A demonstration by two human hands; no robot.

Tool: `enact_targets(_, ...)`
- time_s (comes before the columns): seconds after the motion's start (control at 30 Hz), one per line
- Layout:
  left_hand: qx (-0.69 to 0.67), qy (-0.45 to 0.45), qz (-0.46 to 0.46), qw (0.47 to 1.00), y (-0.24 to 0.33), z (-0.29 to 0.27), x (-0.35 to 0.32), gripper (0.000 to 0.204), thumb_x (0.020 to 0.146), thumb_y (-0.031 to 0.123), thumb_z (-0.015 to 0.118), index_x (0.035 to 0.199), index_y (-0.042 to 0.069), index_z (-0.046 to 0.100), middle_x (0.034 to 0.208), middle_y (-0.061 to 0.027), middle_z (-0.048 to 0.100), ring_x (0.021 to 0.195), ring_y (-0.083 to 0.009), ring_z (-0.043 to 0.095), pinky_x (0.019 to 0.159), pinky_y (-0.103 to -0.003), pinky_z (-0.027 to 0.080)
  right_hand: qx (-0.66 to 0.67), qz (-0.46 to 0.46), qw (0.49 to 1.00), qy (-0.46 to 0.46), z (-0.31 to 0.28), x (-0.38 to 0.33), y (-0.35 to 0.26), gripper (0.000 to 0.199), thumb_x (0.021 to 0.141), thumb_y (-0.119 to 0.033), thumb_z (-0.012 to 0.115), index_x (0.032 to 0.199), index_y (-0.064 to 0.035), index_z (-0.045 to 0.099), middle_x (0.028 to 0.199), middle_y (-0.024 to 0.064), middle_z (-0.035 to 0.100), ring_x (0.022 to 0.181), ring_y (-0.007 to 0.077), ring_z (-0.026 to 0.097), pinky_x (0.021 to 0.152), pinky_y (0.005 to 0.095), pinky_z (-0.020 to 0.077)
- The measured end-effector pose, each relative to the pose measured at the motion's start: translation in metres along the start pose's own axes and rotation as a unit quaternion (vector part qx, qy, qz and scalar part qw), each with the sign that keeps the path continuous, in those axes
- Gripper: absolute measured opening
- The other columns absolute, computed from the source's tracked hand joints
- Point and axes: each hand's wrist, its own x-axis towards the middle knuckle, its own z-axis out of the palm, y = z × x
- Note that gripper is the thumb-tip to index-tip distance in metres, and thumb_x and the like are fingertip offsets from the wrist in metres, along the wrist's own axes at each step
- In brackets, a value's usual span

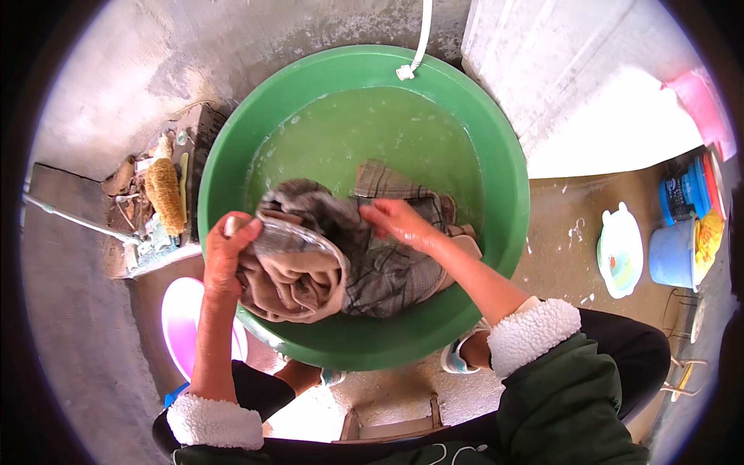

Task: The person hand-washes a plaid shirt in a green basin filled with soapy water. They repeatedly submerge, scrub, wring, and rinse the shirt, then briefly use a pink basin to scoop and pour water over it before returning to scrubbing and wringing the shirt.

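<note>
A wet plaid garment (395, 271) in grey and brown, with a beige lining (291, 283), lies bunched at the near side of a large green tub (364, 349). Cloudy, greenish water (364, 128) fills the tub's far part. My left hand (229, 256) grips the garment's left edge over the rim, and a small pale patch shows at its fingertips. Above the middle of the cloth, my right hand (399, 222) has its fingers curled and pinches the dark plaid fabric. Folds hide part of those fingertips.
A white hose (422, 39) hangs over the tub's far rim. To the left, a brown scrub brush (164, 194) lies on a ledge above a pink basin (182, 325). A pale small basin (620, 252) and blue buckets (673, 252) stand at right.
</note>
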Motion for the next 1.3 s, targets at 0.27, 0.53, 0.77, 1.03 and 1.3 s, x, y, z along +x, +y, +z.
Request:
enact_targets(0.27, -0.264, -0.097, -0.081, 0.956, 0.038, -0.05, 0.004, 0.036, 0.089, 0.026, 0.067, 0.113, -0.001, 0.061, 0.107, -0.0153, 0.068, 0.096, -0.0256, 0.067, 0.091, -0.041, 0.053, 0.153, -0.125, 0.976, 0.087, 0.003, 0.028, -0.113, 0.038, 0.092, -0.038, 0.066, 0.074, -0.0046, 0.059, 0.063, -0.0022, 0.053, 0.058, 0.0068, 0.051, 0.055, 0.0239, 0.0406)
enact_targets(0.53, -0.293, 0.071, -0.191, 0.934, -0.091, -0.092, 0.095, 0.015, 0.088, 0.019, 0.068, 0.098, 0.008, 0.066, 0.094, -0.0092, 0.07, 0.087, -0.0231, 0.068, 0.08, -0.038, 0.056, -0.046, -0.088, 0.983, 0.153, 0.011, 0.061, 0.004, 0.06, 0.084, -0.042, 0.072, 0.121, 0.0026, 0.056, 0.097, 0.0147, 0.065, 0.087, 0.0215, 0.063, 0.078, 0.0339, 0.0506)
enact_targets(0.77, -0.313, 0.116, -0.185, 0.924, -0.147, -0.109, 0.151, 0.031, 0.091, 0.026, 0.062, 0.113, 0.004, 0.061, 0.11, -0.0128, 0.066, 0.099, -0.0285, 0.065, 0.088, -0.047, 0.054, -0.542, -0.077, 0.836, -0.022, 0.032, 0.04, 0.077, 0.079, 0.075, -0.042, 0.076, 0.14, -0.0127, 0.043, 0.137, 0.0147, 0.045, 0.124, 0.0362, 0.045, 0.102, 0.0489, 0.0346)
enact_targets(1.03, 0.308, 0.308, -0.04, 0.899, -0.171, -0.122, 0.151, 0.04, 0.089, 0.027, 0.066, 0.118, 0.002, 0.055, 0.11, -0.0162, 0.062, 0.102, -0.032, 0.06, 0.089, -0.042, 0.048, -0.366, -0.079, 0.924, -0.08, -0.035, 0.045, 0.037, 0.037, 0.076, -0.018, 0.075, 0.112, -0.0123, 0.066, 0.099, 0.0107, 0.067, 0.089, 0.035, 0.063, 0.077, 0.0438, 0.0501)
enact_targets(1.3, 0.551, -0.083, 0.315, 0.769, -0.184, 0.023, 0.038, 0.094, 0.062, 0.05, 0.08, 0.136, 0.003, 0.046, 0.139, -0.0114, 0.045, 0.12, -0.0303, 0.047, 0.101, -0.045, 0.035, -0.168, 0.038, 0.98, -0.104, -0.093, 0.037, 0.007, 0.038, 0.087, 0.0, 0.064, 0.125, 0.0033, 0.059, 0.107, 0.0057, 0.068, 0.094, 0.0074, 0.056, 0.083, 0.0259, 0.0475)
